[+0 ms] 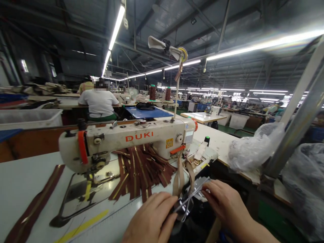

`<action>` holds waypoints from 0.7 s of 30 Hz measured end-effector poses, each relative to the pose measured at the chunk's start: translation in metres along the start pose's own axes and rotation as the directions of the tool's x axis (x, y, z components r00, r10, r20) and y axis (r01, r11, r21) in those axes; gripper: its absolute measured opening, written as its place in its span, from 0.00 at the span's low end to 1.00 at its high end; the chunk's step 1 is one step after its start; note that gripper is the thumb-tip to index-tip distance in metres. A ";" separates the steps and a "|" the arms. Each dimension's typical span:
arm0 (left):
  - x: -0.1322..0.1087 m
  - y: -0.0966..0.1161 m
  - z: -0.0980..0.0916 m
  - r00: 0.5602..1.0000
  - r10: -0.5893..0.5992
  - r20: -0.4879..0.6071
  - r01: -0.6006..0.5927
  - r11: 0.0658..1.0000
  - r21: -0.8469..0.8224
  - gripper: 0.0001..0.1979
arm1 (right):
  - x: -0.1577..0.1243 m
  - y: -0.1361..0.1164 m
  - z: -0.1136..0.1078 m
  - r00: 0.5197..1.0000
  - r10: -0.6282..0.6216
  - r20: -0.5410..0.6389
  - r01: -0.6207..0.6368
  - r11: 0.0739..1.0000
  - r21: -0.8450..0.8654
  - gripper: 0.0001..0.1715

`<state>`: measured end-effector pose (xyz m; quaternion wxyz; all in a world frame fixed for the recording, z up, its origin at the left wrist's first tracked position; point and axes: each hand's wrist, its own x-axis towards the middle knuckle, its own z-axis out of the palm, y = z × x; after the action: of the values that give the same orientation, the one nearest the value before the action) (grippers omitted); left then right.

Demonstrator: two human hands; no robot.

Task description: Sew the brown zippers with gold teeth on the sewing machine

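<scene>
My left hand (152, 217) and my right hand (226, 200) are in front of the table's edge, to the right of the sewing machine's needle. A thin grey cord (194, 194) runs between them, with a loop hanging near my left fingertips. Each hand is closed, pinching the cord between thumb and fingers. Behind the cord are shiny, clear plastic-looking pieces whose kind I cannot make out. Two beige straps (179, 177) hang down beside my fingers. A heap of brown zipper strips (135, 172) lies under the arm of the white sewing machine (139, 136).
A long brown zipper strip (35, 206) lies at the table's left. Metal buckles (194, 163) and a black thread cone (207, 141) sit right of the machine. Clear plastic bags (255, 145) bulge beside a metal post (291, 125). A person in white (99, 103) sits beyond.
</scene>
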<state>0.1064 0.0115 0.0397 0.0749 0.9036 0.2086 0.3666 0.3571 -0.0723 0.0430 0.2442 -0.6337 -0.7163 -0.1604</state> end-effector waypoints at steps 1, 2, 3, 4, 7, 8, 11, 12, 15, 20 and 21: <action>0.006 0.006 0.000 0.998 -0.021 0.053 0.021 1.000 -0.010 0.12 | 0.004 -0.014 0.000 0.998 -0.044 -0.042 0.045 0.999 0.020 0.11; 0.010 0.009 -0.002 0.995 -0.037 0.093 0.038 0.999 -0.014 0.12 | 0.008 -0.025 0.002 0.994 -0.077 -0.076 0.079 0.996 0.035 0.11; 0.011 0.011 -0.004 0.992 -0.055 0.117 0.057 0.998 -0.017 0.11 | 0.012 -0.035 0.003 0.990 -0.100 -0.102 0.105 0.993 0.045 0.10; 0.010 0.011 -0.008 0.990 -0.070 0.125 0.073 0.997 -0.018 0.11 | 0.016 -0.044 0.005 0.986 -0.120 -0.120 0.127 0.990 0.054 0.10; -0.004 0.003 -0.024 0.990 -0.114 0.085 0.115 0.993 0.002 0.11 | 0.027 -0.061 0.012 0.979 -0.167 -0.118 0.180 0.978 0.109 0.09; -0.010 0.000 -0.031 0.989 -0.129 0.078 0.128 0.992 0.015 0.11 | 0.030 -0.065 0.014 0.978 -0.180 -0.104 0.194 0.971 0.143 0.08; -0.026 -0.009 -0.048 0.984 -0.155 0.086 0.148 0.986 0.079 0.11 | 0.041 -0.076 0.020 0.979 -0.194 -0.061 0.203 0.947 0.250 0.05; -0.032 -0.012 -0.052 0.987 -0.141 0.075 0.133 0.986 0.102 0.11 | 0.046 -0.080 0.022 0.978 -0.203 -0.054 0.210 0.939 0.272 0.03; -0.047 -0.021 -0.065 0.998 -0.059 0.033 0.052 0.982 0.182 0.14 | 0.059 -0.095 0.024 0.947 -0.321 0.022 0.299 0.904 0.305 0.09; -0.069 -0.026 -0.095 1.000 -0.019 0.008 0.015 0.954 0.298 0.16 | 0.077 -0.126 0.017 0.803 -0.477 0.358 0.312 0.848 0.429 0.10; -0.073 -0.026 -0.101 1.000 -0.022 0.021 0.014 0.947 0.322 0.16 | 0.079 -0.131 0.016 0.785 -0.484 0.387 0.294 0.840 0.455 0.09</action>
<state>-0.0192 0.0019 0.0589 -0.0675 0.9062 0.2730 0.3157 0.2191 -0.0176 0.0842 0.1316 -0.4303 -0.8880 0.0948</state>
